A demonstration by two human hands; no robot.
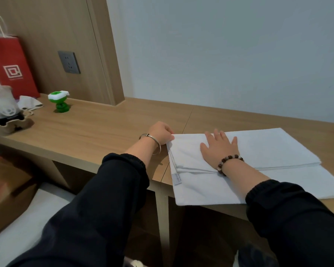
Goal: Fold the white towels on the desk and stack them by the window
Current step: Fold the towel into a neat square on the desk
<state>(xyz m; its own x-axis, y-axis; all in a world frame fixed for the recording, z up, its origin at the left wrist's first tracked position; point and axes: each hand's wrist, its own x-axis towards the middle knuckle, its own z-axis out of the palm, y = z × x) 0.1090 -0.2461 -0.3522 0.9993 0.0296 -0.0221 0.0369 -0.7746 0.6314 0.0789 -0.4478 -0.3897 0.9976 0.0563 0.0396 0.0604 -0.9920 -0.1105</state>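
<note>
A white towel (274, 149) lies folded over on the wooden desk (96, 130), its upper layers stacked on a wider bottom layer (206, 189) that reaches the desk's front edge. My left hand (160, 132) pinches the far left corner of the folded layers, fingers curled. Flat on top of the fold near its left end, my right hand (219, 147) presses down with fingers spread. A small label (176, 179) shows on the towel's left edge.
At the desk's left end stand a red paper bag (12, 68), a green toy (60, 102), a crumpled white cloth (29, 103) and a tray with a clear bag (6, 114). A wall socket (69, 62) sits on the wood panel. Below left is a cardboard box (8, 191).
</note>
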